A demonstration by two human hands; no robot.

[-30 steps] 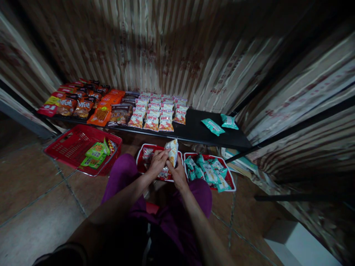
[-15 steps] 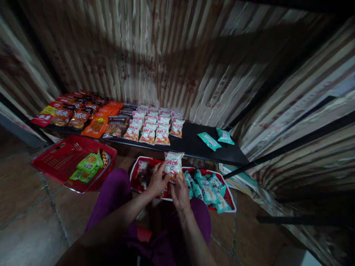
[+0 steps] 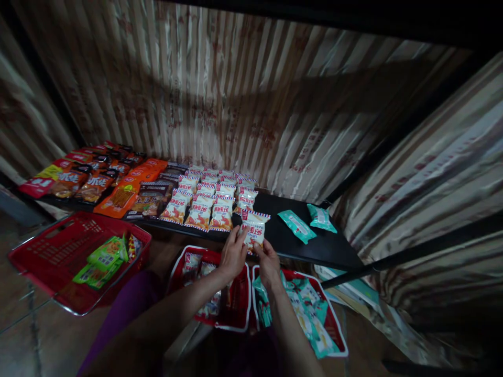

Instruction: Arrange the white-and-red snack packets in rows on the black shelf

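A white and orange snack bag [image 3: 255, 228] with striped ends is held between my two hands at the front edge of the black shelf [image 3: 271, 235]. My left hand [image 3: 234, 252] grips its left side, and my right hand [image 3: 268, 262] pinches its lower right corner. Just left of it, several matching bags [image 3: 199, 211] lie in rows on the shelf. Two teal packets [image 3: 297, 225] rest farther right on the same shelf. Below my hands, a red basket with a white rim [image 3: 248, 309] holds more bags, partly hidden by my left forearm.
Orange, brown and red snack packs [image 3: 121, 198] cover the shelf's left part. A red basket [image 3: 43, 256] with green packets stands at the left. Another basket [image 3: 341, 335] holds teal packets at the right. Black shelf posts slant at both sides.
My hands have lifted the bag forward from above the baskets to the shelf's front edge. The view has shifted, and the shelf and baskets appear closer.
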